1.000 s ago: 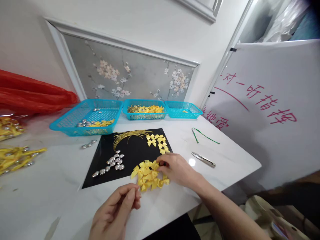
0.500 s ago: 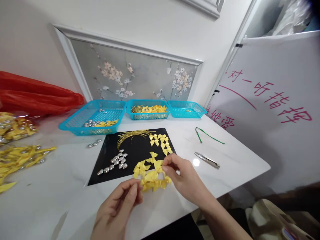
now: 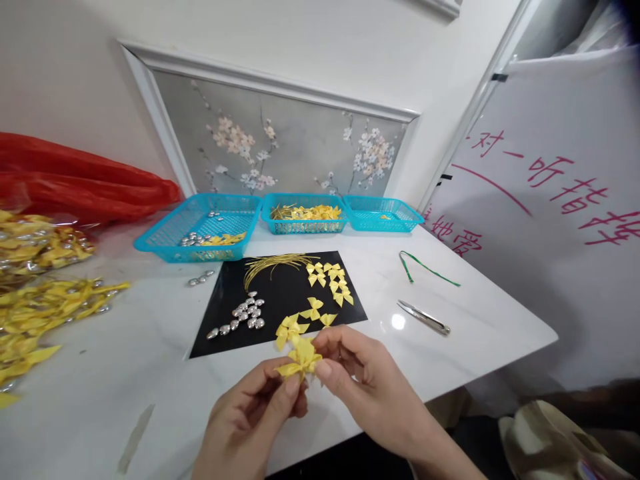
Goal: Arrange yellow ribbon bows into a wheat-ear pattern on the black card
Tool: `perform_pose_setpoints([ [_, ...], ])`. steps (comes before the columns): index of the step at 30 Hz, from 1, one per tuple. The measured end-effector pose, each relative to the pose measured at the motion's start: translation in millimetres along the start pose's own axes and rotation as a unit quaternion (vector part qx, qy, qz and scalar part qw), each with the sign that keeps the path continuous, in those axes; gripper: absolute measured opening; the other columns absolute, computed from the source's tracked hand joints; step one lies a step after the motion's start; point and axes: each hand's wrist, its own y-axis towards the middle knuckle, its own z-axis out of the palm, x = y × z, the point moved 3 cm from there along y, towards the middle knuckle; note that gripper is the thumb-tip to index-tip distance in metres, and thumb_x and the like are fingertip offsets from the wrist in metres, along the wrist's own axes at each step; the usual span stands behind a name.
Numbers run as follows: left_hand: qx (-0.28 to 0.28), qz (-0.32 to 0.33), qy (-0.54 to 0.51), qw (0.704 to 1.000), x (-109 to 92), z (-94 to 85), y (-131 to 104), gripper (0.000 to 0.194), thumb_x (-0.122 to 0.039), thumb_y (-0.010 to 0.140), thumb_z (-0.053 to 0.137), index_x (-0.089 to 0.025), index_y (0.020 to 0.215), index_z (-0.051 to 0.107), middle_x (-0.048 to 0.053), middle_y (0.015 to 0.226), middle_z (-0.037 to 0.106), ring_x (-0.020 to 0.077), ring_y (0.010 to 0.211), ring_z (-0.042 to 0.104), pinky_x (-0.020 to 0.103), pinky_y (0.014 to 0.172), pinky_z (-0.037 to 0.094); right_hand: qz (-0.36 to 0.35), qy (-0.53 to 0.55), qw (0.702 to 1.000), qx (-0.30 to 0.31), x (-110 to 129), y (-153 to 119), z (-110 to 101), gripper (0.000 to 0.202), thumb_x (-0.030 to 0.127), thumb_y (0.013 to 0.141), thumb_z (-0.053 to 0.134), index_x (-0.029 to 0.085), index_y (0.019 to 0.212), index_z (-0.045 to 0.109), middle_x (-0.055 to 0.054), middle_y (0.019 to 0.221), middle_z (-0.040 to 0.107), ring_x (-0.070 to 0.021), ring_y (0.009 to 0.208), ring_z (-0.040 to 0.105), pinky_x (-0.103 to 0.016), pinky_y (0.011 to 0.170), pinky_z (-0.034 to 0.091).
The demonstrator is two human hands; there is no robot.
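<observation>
Item held: yellow bow cluster, off the surface, between both hands; number of bows cannot be told. Clock centred on it, twelve towards the wall. Broadest line roughly nine to three, ribbon points splayed.

Left hand: at seven, thumb and forefinger pinching the cluster's near edge. The cluster lies at one from these fingertips.

Right hand: at four, thumb and forefinger curled about the cluster's right edge; from where I stand, whether they grip or merely touch cannot be told. The cluster lies at nine from these fingertips. Neither hand is plainly nearer; both are at its edges.

Surface: white table, bearing a black mat. On the mat: small bow heap at eleven, just beyond the cluster; grouped bows between twelve and one; gold cords, curved, at eleven; silver beads between ten and eleven. Off the mat: metal snips just past two; green tie, bent, just before two.

Room: three blue baskets in a row at eleven, twelve and one; framed floral panel behind; red cloth at ten; whiteboard, red lettering, towards two.
</observation>
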Motion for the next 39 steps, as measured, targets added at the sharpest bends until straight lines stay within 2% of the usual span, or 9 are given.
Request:
perform_pose_setpoints([
  [3, -0.007, 0.016, 0.015, 1.0, -2, -0.3, -2, 0.023, -0.044, 0.073, 0.08, -0.025, 0.085, 0.078, -0.002, 0.065, 0.065, 0.0141, 0.068, 0.056, 0.019, 0.068, 0.047, -0.021, 0.008, 1.0, -0.004, 0, 2, 1, 0.004, 0.019, 0.092, 0.062, 0.018, 0.093, 0.066, -0.001, 0.083, 0.064, -0.0137, 0.072, 0.059, -0.021, 0.064, 0.046],
  [6, -0.035, -0.006, -0.02, 0.999, -5, -1.6, -4, 0.029, -0.048, 0.069, 0.083, -0.027, 0.087, 0.076, -0.001, 0.08, 0.071, 0.0156, 0.074, 0.061, 0.02, 0.07, 0.053, -0.134, -0.047, 0.989, -0.03, 6, 1, 0, 0.021, 0.006, 0.092, 0.056, 0.02, 0.093, 0.071, -0.002, 0.09, 0.068, -0.0145, 0.083, 0.063, -0.021, 0.074, 0.05],
  [9, -0.03, -0.072, -0.097, 0.992, -6, -0.9, -6, 0.032, -0.051, 0.067, 0.084, -0.026, 0.086, 0.077, 0.0, 0.084, 0.07, 0.0178, 0.076, 0.062, 0.024, 0.063, 0.058, -0.228, -0.082, 0.969, -0.047, 11, -2, 1, 0.034, -0.002, 0.092, 0.052, 0.022, 0.098, 0.075, -0.004, 0.098, 0.07, -0.0146, 0.094, 0.066, -0.022, 0.085, 0.052],
  [13, -0.001, -0.083, -0.118, 0.99, -7, 0.8, -5, 0.032, -0.046, 0.062, 0.088, -0.023, 0.082, 0.077, 0.0, 0.077, 0.068, 0.0166, 0.073, 0.061, 0.023, 0.058, 0.058, -0.262, -0.086, 0.96, -0.042, 9, -3, 2, 0.04, -0.005, 0.091, 0.053, 0.025, 0.103, 0.077, -0.004, 0.104, 0.068, -0.0136, 0.093, 0.067, -0.022, 0.085, 0.054],
  [16, -0.015, -0.048, -0.083, 0.995, -6, -1.1, -4, 0.029, -0.041, 0.064, 0.088, -0.024, 0.085, 0.076, -0.001, 0.075, 0.069, 0.0142, 0.071, 0.062, 0.02, 0.063, 0.057, -0.224, -0.071, 0.972, -0.028, 5, -4, 1, 0.037, -0.001, 0.093, 0.054, 0.026, 0.106, 0.075, -0.004, 0.108, 0.068, -0.0151, 0.099, 0.066, -0.024, 0.09, 0.053],
  [20, -0.041, 0.003, -0.039, 0.998, -1, -8.0, -1, 0.038, -0.045, 0.066, 0.086, -0.026, 0.096, 0.072, -0.002, 0.072, 0.073, 0.0144, 0.069, 0.066, 0.019, 0.068, 0.056, -0.064, 0.062, 0.996, -0.025, -5, -4, -2, 0.016, 0.023, 0.1, 0.059, 0.023, 0.113, 0.068, -0.004, 0.103, 0.067, -0.0143, 0.086, 0.065, -0.023, 0.076, 0.056],
  [25, -0.052, 0.077, 0.037, 0.995, 5, -15.4, -2, 0.042, -0.046, 0.071, 0.083, -0.032, 0.107, 0.068, -0.004, 0.075, 0.075, 0.0142, 0.074, 0.07, 0.015, 0.072, 0.055, 0.081, 0.149, 0.985, 0.024, -12, -5, 6, 0.036, 0.05, 0.093, 0.068, 0.014, 0.089, 0.063, -0.002, 0.074, 0.062, -0.0103, 0.062, 0.054, -0.02, 0.06, 0.049],
  [33, -0.043, 0.017, -0.013, 0.999, -2, -7.8, -9, 0.044, -0.056, 0.076, 0.075, -0.028, 0.11, 0.069, 0.001, 0.099, 0.078, 0.0209, 0.089, 0.071, 0.026, 0.078, 0.06, 0.095, 0.104, 0.99, 0.018, -10, -5, 8, 0.042, 0.054, 0.091, 0.068, 0.015, 0.078, 0.058, 0.002, 0.063, 0.052, -0.0099, 0.059, 0.046, -0.02, 0.058, 0.038],
  [39, -0.041, 0.018, -0.003, 0.999, -5, -6.4, -6, 0.035, -0.048, 0.069, 0.083, -0.025, 0.093, 0.073, -0.001, 0.078, 0.075, 0.0156, 0.074, 0.068, 0.019, 0.071, 0.055, 0.089, 0.11, 0.99, 0.027, -9, -8, 11, 0.038, 0.051, 0.09, 0.07, 0.015, 0.084, 0.059, 0.0, 0.073, 0.055, -0.0116, 0.065, 0.048, -0.021, 0.06, 0.04],
])
